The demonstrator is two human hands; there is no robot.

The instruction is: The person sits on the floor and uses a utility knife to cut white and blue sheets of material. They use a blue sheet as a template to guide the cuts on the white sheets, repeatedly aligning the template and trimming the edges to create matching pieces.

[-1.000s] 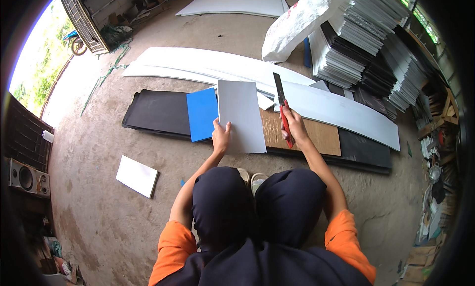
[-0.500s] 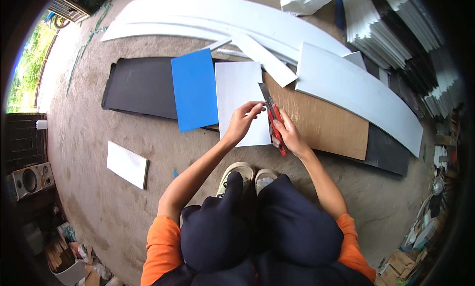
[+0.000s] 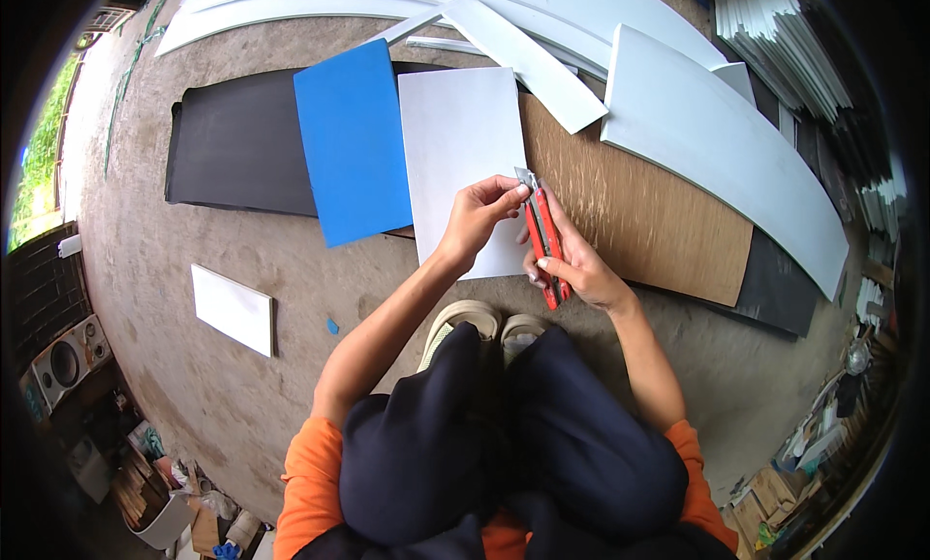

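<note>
Head view shows a red utility knife point(image 3: 544, 235) held above the right edge of the white sheet point(image 3: 455, 134), which serves as the landmark here; the right hand point(image 3: 586, 269) grips the handle near the sheet's lower right corner, its thumb pressed along the body and its other fingers curled round the far side; the left hand point(image 3: 477, 216), over the sheet's lower half, has thumb and forefinger pinching the knife's blade end, though I cannot tell whether they meet bare steel or only the nose of the handle.

Just left of the white sheet lies a blue sheet point(image 3: 354, 148); right of it, a brown board point(image 3: 639, 202); beyond its upper right corner, a narrow white strip point(image 3: 528, 61); well off to its lower left, a small white panel point(image 3: 232, 310).

The main danger seems to be a cut: those left fingertips are so near the edge that a skid of the pinch, or a sudden push from the right thumb, could drive the blade into them; a tug sideways might snap the thin steel; should the right grip loosen, the tip could drop and score the white sheet beneath.
</note>
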